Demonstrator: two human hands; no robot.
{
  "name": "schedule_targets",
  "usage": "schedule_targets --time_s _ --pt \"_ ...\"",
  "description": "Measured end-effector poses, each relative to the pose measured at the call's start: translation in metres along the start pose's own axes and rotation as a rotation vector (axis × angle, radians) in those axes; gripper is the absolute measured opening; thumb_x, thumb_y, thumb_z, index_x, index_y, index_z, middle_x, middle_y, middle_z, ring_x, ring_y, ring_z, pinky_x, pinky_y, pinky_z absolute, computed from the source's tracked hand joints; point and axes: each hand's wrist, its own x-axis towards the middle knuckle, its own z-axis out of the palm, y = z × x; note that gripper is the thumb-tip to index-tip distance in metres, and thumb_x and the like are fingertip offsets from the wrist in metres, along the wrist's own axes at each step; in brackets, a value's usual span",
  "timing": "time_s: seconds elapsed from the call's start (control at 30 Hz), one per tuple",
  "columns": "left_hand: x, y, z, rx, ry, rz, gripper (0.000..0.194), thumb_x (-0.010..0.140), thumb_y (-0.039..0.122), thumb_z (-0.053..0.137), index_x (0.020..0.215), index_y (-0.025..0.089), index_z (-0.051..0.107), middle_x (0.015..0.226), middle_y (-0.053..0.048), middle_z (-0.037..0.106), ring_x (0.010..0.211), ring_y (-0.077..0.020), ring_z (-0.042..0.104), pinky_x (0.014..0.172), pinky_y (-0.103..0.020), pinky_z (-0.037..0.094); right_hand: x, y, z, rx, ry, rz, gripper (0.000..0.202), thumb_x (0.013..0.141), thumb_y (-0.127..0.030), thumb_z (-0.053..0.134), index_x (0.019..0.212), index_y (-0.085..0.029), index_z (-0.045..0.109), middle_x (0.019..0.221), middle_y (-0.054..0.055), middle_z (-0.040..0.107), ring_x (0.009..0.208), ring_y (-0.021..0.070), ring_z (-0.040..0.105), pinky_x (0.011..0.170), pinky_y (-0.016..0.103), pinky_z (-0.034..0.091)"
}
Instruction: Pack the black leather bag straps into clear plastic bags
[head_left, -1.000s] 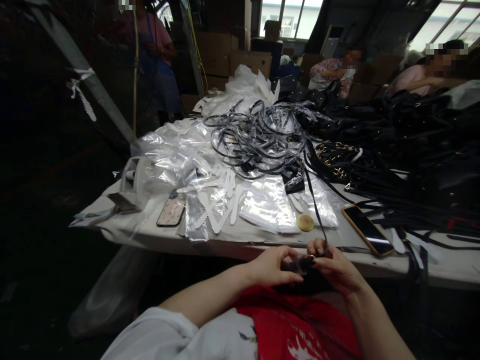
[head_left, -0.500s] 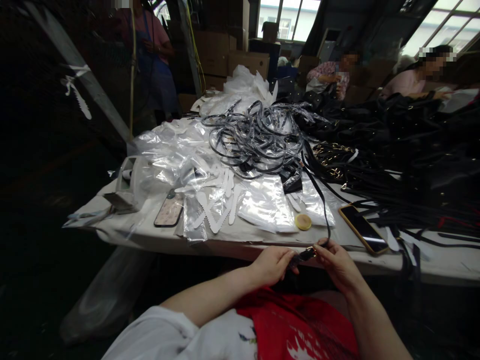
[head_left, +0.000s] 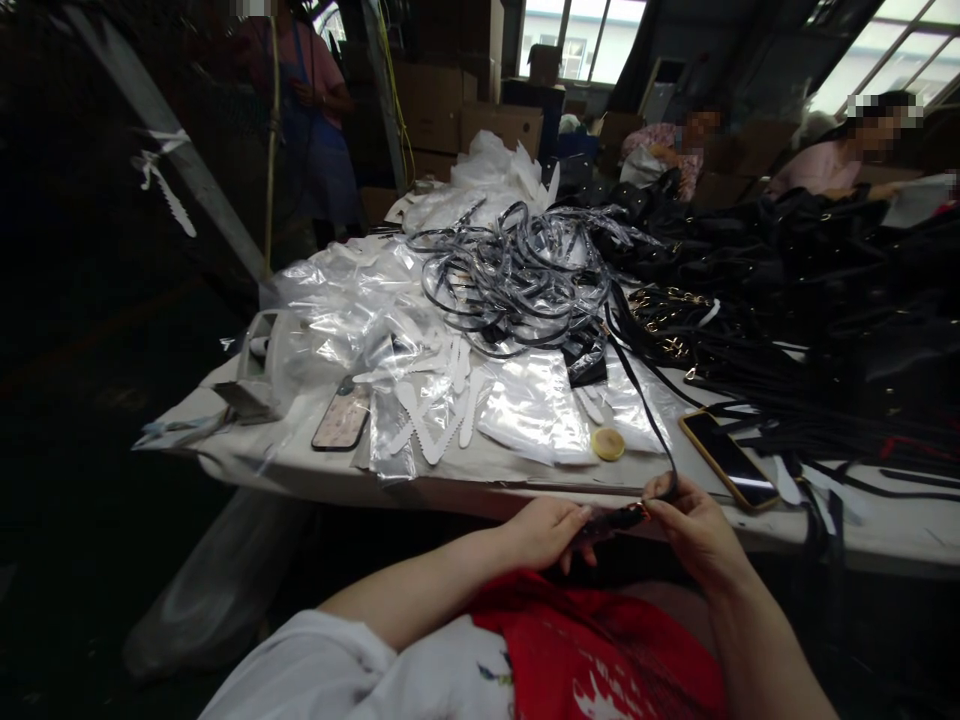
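Note:
Just in front of the table's near edge, both hands hold one black strap (head_left: pixel 621 518). My left hand (head_left: pixel 553 528) is closed on its end, thumb on top, and something shiny like clear plastic seems to lie there. My right hand (head_left: pixel 688 520) pinches the strap beside a small gold-coloured metal fitting (head_left: pixel 641 510). From the right fingers the strap runs up across the table towards a heap of black straps in clear plastic (head_left: pixel 517 280). What lies under the left fingers is hidden.
On the table (head_left: pixel 300 470) lie clear plastic bags (head_left: pixel 536 405), white serrated strips (head_left: pixel 435 440), a yellow round thing (head_left: pixel 607 443), two phones (head_left: pixel 727 460) and a tape dispenser (head_left: pixel 259 365). Black straps with gold clasps (head_left: pixel 675 320) pile up at right. Three other people stand or sit beyond.
Both hands still grip the strap. My right hand has shifted slightly right, and the strap's metal end has turned and moved right with it.

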Motion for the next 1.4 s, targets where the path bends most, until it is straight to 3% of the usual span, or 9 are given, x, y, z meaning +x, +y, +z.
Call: schedule_targets --time_s 0.4,0.63,0.9,1.1,1.23,1.4 --pt "0.010 -0.005 0.003 -0.020 0.019 0.069 0.065 0.099 0.061 0.028 0.092 0.010 0.067 0.081 -0.008 0.070 0.053 -0.0096 0.056 0.055 -0.021 0.045 0.006 0.008 0.012 0.058 -0.061 0.100 0.035 0.057 -0.032 0.093 0.071 -0.020 0.064 0.071 -0.002 0.062 0.064 0.0122 0.056 0.061 0.023 0.047" --pt "0.011 -0.003 0.004 -0.069 0.041 0.103 0.066 0.098 0.063 0.027 0.109 0.010 0.065 0.082 -0.009 0.068 0.055 -0.0104 0.056 0.056 -0.022 0.047 0.012 0.013 0.018 -0.001 -0.128 0.141 0.034 0.059 -0.031 0.092 0.070 -0.019 0.062 0.069 -0.003 0.061 0.061 0.0133 0.057 0.061 0.026 0.048" --pt "0.011 -0.003 0.001 0.008 0.121 0.138 0.067 0.097 0.064 0.029 0.091 0.010 0.068 0.080 -0.009 0.068 0.060 -0.0133 0.060 0.060 -0.024 0.048 0.008 0.020 0.032 -0.063 -0.180 0.179 0.038 0.057 -0.031 0.093 0.070 -0.019 0.060 0.065 -0.003 0.061 0.058 0.0145 0.056 0.054 0.026 0.044" --pt "0.009 0.000 0.001 -0.228 0.035 0.196 0.059 0.085 0.066 0.055 0.102 0.011 0.068 0.086 -0.008 0.069 0.065 -0.0131 0.062 0.066 -0.025 0.050 0.009 0.022 0.040 -0.022 -0.110 0.141 0.036 0.056 -0.036 0.093 0.071 -0.019 0.065 0.065 -0.004 0.059 0.060 0.0123 0.053 0.057 0.023 0.043" --pt "0.009 -0.002 0.007 -0.199 0.147 0.198 0.061 0.093 0.064 0.042 0.085 0.010 0.069 0.080 -0.009 0.069 0.066 -0.0141 0.062 0.066 -0.025 0.050 0.013 0.019 0.040 0.008 -0.044 0.122 0.035 0.070 -0.053 0.081 0.077 -0.020 0.075 0.069 0.001 0.066 0.061 0.0153 0.055 0.057 0.026 0.045" --pt "0.016 0.001 0.009 0.033 0.395 0.261 0.055 0.099 0.053 0.036 0.081 0.012 0.069 0.074 -0.007 0.067 0.068 -0.0161 0.060 0.064 -0.025 0.045 0.008 0.024 0.047 -0.020 -0.009 0.088 0.032 0.072 -0.047 0.081 0.092 -0.022 0.080 0.110 0.007 0.074 0.101 0.0260 0.063 0.079 0.032 0.050"
